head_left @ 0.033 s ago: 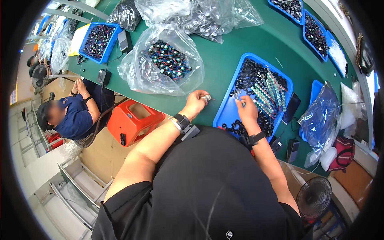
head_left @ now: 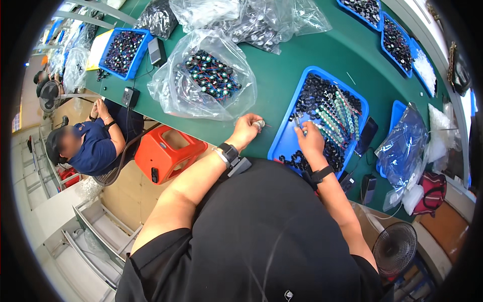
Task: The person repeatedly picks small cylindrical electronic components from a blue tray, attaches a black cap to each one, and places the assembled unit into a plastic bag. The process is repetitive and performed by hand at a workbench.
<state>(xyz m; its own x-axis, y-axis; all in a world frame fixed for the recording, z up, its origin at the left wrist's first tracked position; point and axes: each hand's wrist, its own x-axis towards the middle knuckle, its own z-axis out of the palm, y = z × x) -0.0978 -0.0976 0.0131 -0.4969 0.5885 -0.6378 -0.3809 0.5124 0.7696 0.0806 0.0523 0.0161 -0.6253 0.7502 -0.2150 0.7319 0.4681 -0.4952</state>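
Observation:
My left hand [head_left: 245, 132] is closed over the green table [head_left: 266, 60], its fingers pinching a small round part [head_left: 259, 124] with a thin wire end sticking out. Just to the right, over a blue tray [head_left: 283, 146], my right hand [head_left: 313, 139] is closed on a thin, shiny tool, perhaps tweezers [head_left: 297, 121]; its exact kind is hard to make out. Inside the tray lie black round caps [head_left: 316, 89] and rows of small green round boards with red wires [head_left: 336, 118], next to my right fingertips.
Beyond my left hand stands an open clear bag [head_left: 173, 95] of wired black parts. More blue trays [head_left: 121, 53] sit at the far left and far right. A red stool [head_left: 168, 153] and a seated person [head_left: 100, 146] are at left; a fan [head_left: 395, 249] stands at lower right.

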